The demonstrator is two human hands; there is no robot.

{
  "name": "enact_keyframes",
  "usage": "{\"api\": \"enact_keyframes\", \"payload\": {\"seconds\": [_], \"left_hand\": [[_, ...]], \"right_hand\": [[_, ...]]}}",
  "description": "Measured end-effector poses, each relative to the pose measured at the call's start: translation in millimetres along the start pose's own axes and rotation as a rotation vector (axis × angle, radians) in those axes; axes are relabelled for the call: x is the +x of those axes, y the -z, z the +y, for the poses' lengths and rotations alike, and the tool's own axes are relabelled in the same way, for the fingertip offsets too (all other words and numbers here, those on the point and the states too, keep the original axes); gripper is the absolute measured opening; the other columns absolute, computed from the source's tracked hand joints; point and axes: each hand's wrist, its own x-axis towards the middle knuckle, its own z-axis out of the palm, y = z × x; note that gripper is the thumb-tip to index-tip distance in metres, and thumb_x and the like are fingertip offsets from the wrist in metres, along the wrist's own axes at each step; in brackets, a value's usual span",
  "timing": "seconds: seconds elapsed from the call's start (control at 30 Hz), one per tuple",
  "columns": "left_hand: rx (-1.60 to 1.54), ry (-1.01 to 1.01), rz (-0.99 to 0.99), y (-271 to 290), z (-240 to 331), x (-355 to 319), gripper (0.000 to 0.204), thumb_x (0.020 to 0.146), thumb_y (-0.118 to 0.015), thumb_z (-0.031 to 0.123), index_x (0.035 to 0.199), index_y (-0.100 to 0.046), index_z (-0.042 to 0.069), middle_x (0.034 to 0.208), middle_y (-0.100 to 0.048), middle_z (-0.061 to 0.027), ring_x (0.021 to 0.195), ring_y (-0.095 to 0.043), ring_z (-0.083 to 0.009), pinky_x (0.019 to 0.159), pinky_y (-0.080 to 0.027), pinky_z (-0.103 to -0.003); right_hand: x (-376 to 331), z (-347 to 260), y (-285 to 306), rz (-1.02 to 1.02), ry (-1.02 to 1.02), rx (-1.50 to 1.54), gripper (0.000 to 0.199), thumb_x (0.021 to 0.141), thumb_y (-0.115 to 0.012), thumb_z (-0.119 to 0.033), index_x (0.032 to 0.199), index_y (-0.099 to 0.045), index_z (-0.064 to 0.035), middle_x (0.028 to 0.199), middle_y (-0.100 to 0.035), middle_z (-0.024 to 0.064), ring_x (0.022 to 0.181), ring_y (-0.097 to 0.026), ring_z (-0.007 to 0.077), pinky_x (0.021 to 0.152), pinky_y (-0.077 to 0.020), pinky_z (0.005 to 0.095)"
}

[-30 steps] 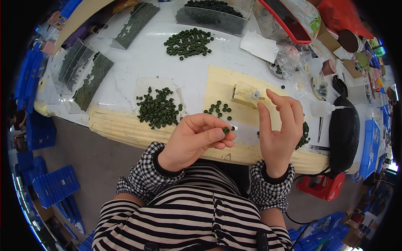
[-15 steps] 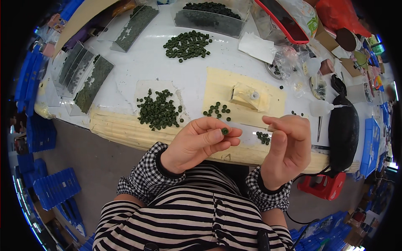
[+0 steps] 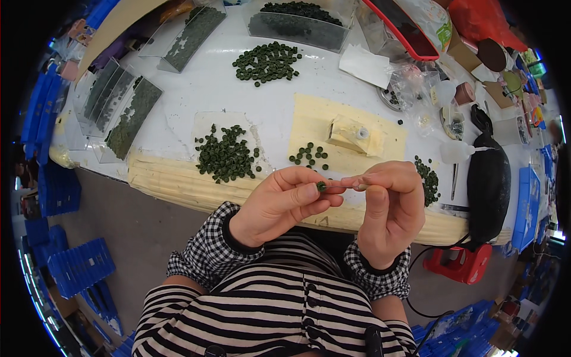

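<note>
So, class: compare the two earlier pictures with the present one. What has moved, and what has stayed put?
The right hand has swung left from the yellow mat's side to meet the left hand, fingertips now touching at the small dark green disc pinched in the left fingers. The left hand kept its grip throughout. The green disc piles, trays and small box on the table lie unchanged.

Left hand (image 3: 279,205) pinches green disc (image 3: 321,187); right hand (image 3: 383,211) fingertips touching it.

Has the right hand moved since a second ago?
Yes. The right hand has come down off the yellow pad toward the table's near edge, fingertips now meeting the left hand at the small green disc.
</note>
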Motion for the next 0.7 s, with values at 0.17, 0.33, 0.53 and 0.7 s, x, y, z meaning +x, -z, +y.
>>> {"api": "enact_keyframes", "payload": {"seconds": [0.17,0.33,0.53,0.7], "left_hand": [[-0.005,-0.001,0.005,0.4,-0.1,-0.1,0.019,0.097,-0.055,0.008,0.114,-0.061,0.001,0.121,-0.061,-0.0193,0.112,-0.062,-0.0262,0.095,-0.054,-0.028],[-0.015,-0.010,0.011,1.7,-1.1,-0.4,0.019,0.097,-0.054,0.008,0.114,-0.062,0.002,0.120,-0.062,-0.0188,0.113,-0.062,-0.0266,0.096,-0.054,-0.029],[-0.014,-0.005,0.013,1.8,-0.4,0.1,0.019,0.097,-0.055,0.007,0.114,-0.062,0.002,0.121,-0.062,-0.0190,0.113,-0.062,-0.0264,0.095,-0.054,-0.029],[0.171,-0.061,0.098,-5.7,2.8,-0.7,0.017,0.097,-0.055,0.008,0.111,-0.062,0.001,0.118,-0.064,-0.0191,0.107,-0.064,-0.0242,0.091,-0.055,-0.029]], "right_hand": [[0.2,-0.5,-0.3,0.000,-0.015,-0.035,0.008,0.088,-0.066,-0.002,0.094,-0.061,0.0010,0.087,-0.064,0.0094,0.078,-0.059,0.0201,0.071,-0.0473,0.0288],[-0.1,-1.3,-1.0,-0.001,-0.031,-0.058,0.009,0.087,-0.067,-0.003,0.093,-0.061,0.0001,0.087,-0.065,0.0091,0.078,-0.060,0.0211,0.071,-0.0479,0.0293],[-1.2,2.0,-0.6,0.003,-0.029,-0.003,0.008,0.089,-0.064,-0.003,0.094,-0.060,0.0015,0.089,-0.063,0.0096,0.078,-0.058,0.0200,0.070,-0.0480,0.0293],[7.1,4.1,-2.1,0.234,-0.061,0.035,0.007,0.092,-0.061,-0.003,0.094,-0.059,0.0032,0.087,-0.061,0.0097,0.078,-0.057,0.0190,0.071,-0.0474,0.0289]]}}
